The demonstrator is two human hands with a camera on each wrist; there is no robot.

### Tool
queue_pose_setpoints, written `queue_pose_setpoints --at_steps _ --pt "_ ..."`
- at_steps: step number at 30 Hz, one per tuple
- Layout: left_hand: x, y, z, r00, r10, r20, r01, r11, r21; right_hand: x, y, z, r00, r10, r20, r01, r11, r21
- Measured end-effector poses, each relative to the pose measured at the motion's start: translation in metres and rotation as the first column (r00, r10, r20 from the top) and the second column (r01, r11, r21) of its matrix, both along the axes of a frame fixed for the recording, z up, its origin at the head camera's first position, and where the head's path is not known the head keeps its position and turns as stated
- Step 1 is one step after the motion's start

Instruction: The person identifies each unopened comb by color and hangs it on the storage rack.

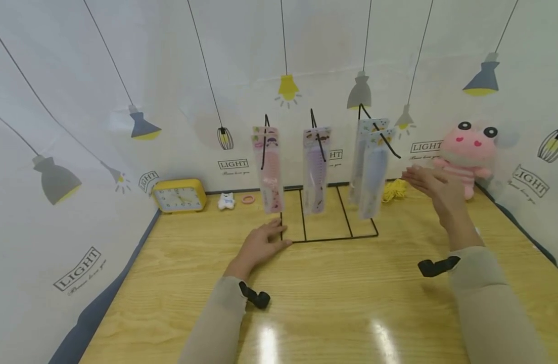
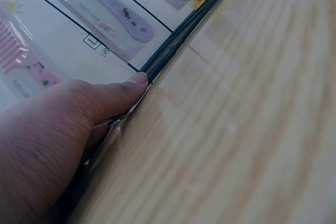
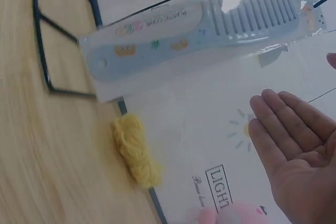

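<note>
A black wire rack (image 1: 328, 240) stands on the table with packaged plastic combs hanging from its hooks. Pink combs (image 1: 272, 174) hang on the left, purple combs (image 1: 315, 174) in the middle and blue combs (image 1: 374, 174) on the right. My left hand (image 1: 260, 245) rests at the rack's front left corner, its thumb along the front wire and its fingers spread against the side wire. In the left wrist view the thumb (image 2: 123, 95) touches the base wire. Beside the blue combs, my right hand (image 1: 443, 189) is raised with straight fingers (image 3: 278, 129), holding nothing.
A yellow clock (image 1: 179, 196), a small white figure (image 1: 226, 201) and a pink ring (image 1: 248, 199) sit at the back left. Behind the right side lie a yellow yarn bundle (image 1: 394, 190) and a pink plush toy (image 1: 465, 156). A printed cloth (image 1: 192, 76) surrounds the table (image 1: 324, 298).
</note>
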State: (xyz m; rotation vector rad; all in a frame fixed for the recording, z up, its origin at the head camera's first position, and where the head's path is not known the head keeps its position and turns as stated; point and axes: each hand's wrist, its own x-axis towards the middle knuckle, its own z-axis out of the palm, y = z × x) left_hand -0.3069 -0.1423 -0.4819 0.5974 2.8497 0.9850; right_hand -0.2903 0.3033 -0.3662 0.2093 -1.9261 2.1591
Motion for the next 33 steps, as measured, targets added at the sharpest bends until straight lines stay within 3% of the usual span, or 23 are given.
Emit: queue_pose_setpoints --at_steps 8,12,16,19,22,28,33 --pt "-0.002 0.0 0.0 1.0 -0.011 -0.021 0.011 1.0 0.01 0.017 0.027 -0.005 1.0 -0.01 -0.022 0.01 1.0 0.003" --pt "-0.003 0.0 0.002 1.0 -0.015 -0.021 0.015 1.0 0.004 0.029 0.043 -0.009 0.993 -0.045 0.112 0.043 0.999 0.02" --pt "-0.004 0.0 0.001 1.0 -0.016 -0.018 0.016 1.0 -0.004 0.042 0.061 -0.016 0.963 -0.126 0.239 0.078 0.977 0.201" --pt "-0.004 0.0 0.0 1.0 -0.017 -0.02 0.017 1.0 -0.008 0.052 0.075 -0.028 0.945 -0.2 0.259 0.085 0.914 0.396" --pt "-0.004 0.0 -0.001 1.0 -0.015 -0.02 0.015 1.0 -0.011 0.06 0.088 -0.044 0.932 -0.244 0.267 0.09 0.871 0.483" --pt "-0.001 0.001 -0.001 1.0 -0.009 -0.009 0.009 1.0 -0.022 0.072 0.108 -0.076 0.891 -0.388 0.234 0.145 0.734 0.664" --pt "0.0 0.0 0.001 1.0 -0.005 -0.008 0.005 1.0 -0.006 0.068 0.116 -0.093 0.882 -0.434 0.185 0.21 0.712 0.67"
